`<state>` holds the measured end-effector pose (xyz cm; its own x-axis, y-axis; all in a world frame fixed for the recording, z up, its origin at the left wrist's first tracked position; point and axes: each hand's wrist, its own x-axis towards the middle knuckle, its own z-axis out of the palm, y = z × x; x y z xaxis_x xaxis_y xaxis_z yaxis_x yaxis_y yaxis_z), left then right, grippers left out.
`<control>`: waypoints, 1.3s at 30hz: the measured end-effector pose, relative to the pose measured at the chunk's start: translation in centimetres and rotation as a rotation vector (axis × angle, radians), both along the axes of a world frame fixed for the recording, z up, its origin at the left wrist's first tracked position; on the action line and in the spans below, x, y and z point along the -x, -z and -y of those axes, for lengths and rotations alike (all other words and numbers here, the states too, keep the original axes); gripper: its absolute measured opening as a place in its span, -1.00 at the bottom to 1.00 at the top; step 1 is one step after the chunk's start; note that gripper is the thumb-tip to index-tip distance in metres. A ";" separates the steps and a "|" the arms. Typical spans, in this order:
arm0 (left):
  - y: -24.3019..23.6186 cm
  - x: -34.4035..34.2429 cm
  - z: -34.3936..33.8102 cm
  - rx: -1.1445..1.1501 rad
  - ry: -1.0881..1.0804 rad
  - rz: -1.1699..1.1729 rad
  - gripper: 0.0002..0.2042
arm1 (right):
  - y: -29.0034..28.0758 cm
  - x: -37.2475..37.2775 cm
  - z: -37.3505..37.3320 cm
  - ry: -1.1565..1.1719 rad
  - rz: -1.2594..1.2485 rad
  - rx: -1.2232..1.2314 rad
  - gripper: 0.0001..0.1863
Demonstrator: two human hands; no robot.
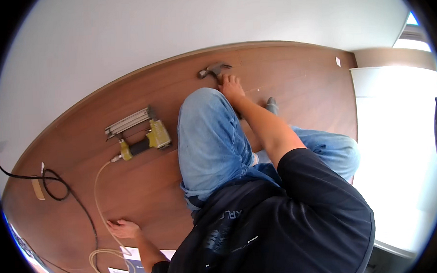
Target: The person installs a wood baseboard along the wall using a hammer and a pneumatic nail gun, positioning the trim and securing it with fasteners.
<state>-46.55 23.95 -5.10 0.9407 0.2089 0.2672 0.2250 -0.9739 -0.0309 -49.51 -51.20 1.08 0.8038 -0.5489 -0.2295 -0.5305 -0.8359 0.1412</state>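
Near the baseboard, my right hand (232, 89) is closed around the upper handle of a claw hammer (213, 69). The hammer's grey head shows past my fingers, low over the wooden floor; my arm and raised knee hide most of its handle. My left hand (125, 229) rests at the lower left with its fingers stretched out on the floor, beside a thin tan air hose (95, 189). That hose runs to a yellow-green pneumatic nail gun (157, 135), which lies on its side to the left of my knee.
A white wall (176, 22) rises behind the floor's curved far edge. Black cable (81, 204) loops at the left, near a small tan strip (38, 188). Printed sheets or a box (133, 257) lie under my left forearm. A bright white panel (397, 154) stands at the right.
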 end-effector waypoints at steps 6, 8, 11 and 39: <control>1.8 0.4 -0.1 0.039 0.080 0.007 -0.50 | 5.3 4.7 7.6 -0.179 0.094 -0.168 -0.46; 1.6 0.7 0.9 0.064 0.016 -0.038 -0.51 | 5.4 5.6 8.1 -0.159 0.210 -0.271 -0.43; 1.3 0.8 0.0 0.057 0.107 0.025 -0.50 | 3.1 4.5 6.6 -0.129 0.265 -0.321 -0.35; -2.1 14.2 26.9 0.264 -0.356 -0.013 -0.43 | 0.2 -3.5 9.7 -0.287 -0.362 -0.335 -0.40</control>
<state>-60.71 -2.98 -3.00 0.8005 0.5803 0.1500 0.5494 -0.8104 0.2035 -45.98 -60.88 0.86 0.7476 -0.1696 -0.6421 -0.2426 -0.9698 -0.0263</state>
